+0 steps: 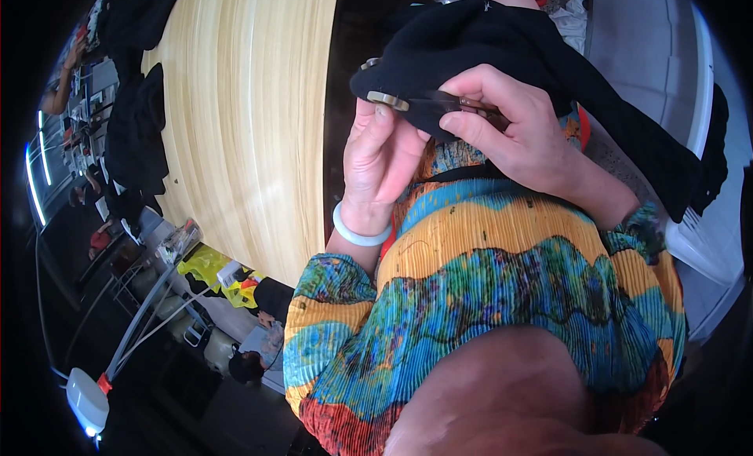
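Note:
A black knitted garment (486, 48) lies bunched over my lap, and one long part of it trails off to the right. At its near left edge my left hand (379, 150) pinches the cloth just below a tan-and-grey button (387, 101). Another button (370, 63) shows a little farther along that edge. My right hand (518, 126) is closed on small dark thread snips (474, 105), whose blades point left toward the nearer button. The blades are blurred against the black cloth, so whether they touch a thread cannot be seen.
A light wood-grain table (243, 126) stands to my left, with dark garments (135, 134) along its far side. A white plastic bin (690, 244) is at my right. Beyond the table are a yellow plastic bag (210, 269), a lamp (88, 399) and other people.

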The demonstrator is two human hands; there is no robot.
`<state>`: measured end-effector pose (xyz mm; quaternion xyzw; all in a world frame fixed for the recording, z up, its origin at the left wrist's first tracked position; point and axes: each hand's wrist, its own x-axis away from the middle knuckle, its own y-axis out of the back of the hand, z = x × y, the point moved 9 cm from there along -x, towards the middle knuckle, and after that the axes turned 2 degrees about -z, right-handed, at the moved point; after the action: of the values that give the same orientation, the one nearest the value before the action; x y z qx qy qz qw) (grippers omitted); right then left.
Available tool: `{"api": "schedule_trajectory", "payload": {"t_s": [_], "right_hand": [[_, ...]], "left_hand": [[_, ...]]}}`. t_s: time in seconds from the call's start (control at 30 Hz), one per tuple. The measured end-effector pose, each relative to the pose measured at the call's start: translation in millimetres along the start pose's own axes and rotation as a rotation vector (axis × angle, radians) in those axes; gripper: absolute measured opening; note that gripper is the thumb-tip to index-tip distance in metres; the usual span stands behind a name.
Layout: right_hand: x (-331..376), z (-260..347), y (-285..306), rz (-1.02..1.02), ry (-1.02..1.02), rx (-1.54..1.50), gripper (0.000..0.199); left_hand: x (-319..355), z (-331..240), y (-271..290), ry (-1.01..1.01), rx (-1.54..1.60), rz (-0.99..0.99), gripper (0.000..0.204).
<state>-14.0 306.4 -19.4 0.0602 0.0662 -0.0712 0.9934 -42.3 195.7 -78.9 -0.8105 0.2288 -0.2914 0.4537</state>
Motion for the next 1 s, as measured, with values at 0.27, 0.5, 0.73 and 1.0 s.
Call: {"api": "schedule_trajectory", "payload": {"t_s": [0.27, 0.5, 0.73, 1.0], "right_hand": [[-1, -4, -2, -0.009, -0.029, -0.012, 0.017], [-5, -4, -3, -0.03, -0.006, -0.009, 0.017], [-11, 0, -3, -0.033, 0.059, 0.063, 0.017], [-14, 1, 9, -0.117, 0.086, 0.061, 0.018]], "left_hand": [[1, -1, 1, -0.017, -0.012, -0.009, 0.042], [-1, 1, 7, -0.008, 0.013, -0.037, 0.037], [-2, 3, 5, 0.037, 0.015, -0.076, 0.04], [-4, 0, 1, 0.061, 0.168, -0.055, 0.04]]}}
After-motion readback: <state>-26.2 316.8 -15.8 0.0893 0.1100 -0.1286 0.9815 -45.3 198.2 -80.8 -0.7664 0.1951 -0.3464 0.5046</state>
